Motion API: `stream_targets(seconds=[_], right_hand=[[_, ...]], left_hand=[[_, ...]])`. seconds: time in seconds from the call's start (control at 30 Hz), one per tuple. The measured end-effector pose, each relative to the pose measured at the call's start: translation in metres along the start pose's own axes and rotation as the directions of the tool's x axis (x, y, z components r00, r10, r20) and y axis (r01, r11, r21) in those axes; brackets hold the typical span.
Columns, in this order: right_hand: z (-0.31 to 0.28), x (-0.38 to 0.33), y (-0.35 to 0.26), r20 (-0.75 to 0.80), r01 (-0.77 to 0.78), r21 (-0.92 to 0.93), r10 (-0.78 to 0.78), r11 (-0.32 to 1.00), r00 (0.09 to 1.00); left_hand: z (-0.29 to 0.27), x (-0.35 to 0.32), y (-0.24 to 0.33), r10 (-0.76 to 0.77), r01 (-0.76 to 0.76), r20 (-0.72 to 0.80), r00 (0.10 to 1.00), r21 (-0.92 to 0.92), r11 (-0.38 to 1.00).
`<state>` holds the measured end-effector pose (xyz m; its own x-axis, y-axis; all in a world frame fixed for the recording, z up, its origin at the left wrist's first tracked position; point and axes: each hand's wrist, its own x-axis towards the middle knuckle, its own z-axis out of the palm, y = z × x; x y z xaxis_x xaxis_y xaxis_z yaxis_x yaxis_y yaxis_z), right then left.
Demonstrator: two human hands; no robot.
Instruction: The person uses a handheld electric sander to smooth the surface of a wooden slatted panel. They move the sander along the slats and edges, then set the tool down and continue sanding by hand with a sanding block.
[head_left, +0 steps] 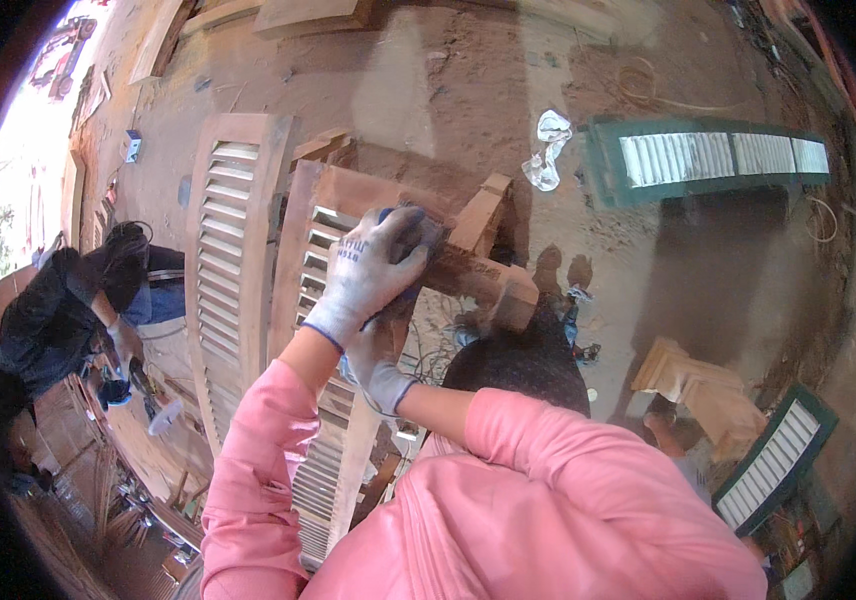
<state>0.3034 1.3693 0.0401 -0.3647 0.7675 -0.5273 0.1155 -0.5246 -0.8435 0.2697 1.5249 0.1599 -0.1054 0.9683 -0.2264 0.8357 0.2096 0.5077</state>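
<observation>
A bare-wood louvered shutter (343, 187) lies in front of me, its slats running down the frame. At its upper right part my left hand (373, 262), in a whitish glove with blue, is closed with the fingers curled over something dark that I cannot make out. Just below it, my right hand (378, 365), gloved too, reaches in from the right beside the shutter's edge. Its fingers are hidden behind the left hand and the wood. Wooden support pieces (483, 215) jut out to the right of my hands.
Another bare-wood shutter (223, 260) lies alongside on the left. Beyond it, a person in dark clothes (58, 310) holds a tool in a gloved hand. Green-framed shutters (603, 160) lie on the right, near stacked wood pieces (703, 395). Crumpled white material (545, 165) lies on the dirt floor.
</observation>
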Motion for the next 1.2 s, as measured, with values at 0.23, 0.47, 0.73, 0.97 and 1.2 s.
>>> stream_targets(seconds=[0.23,0.47,0.73,0.97,1.2], right_hand=[[-0.054,0.051,-0.092,-0.061,0.000,0.172,0.011,0.985,0.998],[-0.040,0.039,-0.030,-0.199,0.269,-0.246,-0.320,0.931,0.926],[0.009,-0.083,0.056,0.040,0.031,-0.137,-0.025,0.990,0.999],[0.012,-0.093,0.074,0.061,-0.048,-0.157,0.059,0.986,0.996],[-0.001,-0.059,0.026,-0.182,0.034,-0.335,-0.100,0.942,0.978]], left_hand=[[0.000,0.076,0.024,0.060,-0.059,0.015,0.998,-0.022,0.998],[0.006,0.046,0.040,0.047,-0.049,-0.051,0.998,-0.024,0.999],[0.015,-0.085,0.012,0.026,-0.027,-0.022,0.999,-0.035,0.999],[0.027,-0.099,0.006,0.008,-0.007,0.040,0.999,-0.027,1.000],[0.018,-0.051,0.016,0.058,-0.056,0.039,0.998,-0.053,0.997]])
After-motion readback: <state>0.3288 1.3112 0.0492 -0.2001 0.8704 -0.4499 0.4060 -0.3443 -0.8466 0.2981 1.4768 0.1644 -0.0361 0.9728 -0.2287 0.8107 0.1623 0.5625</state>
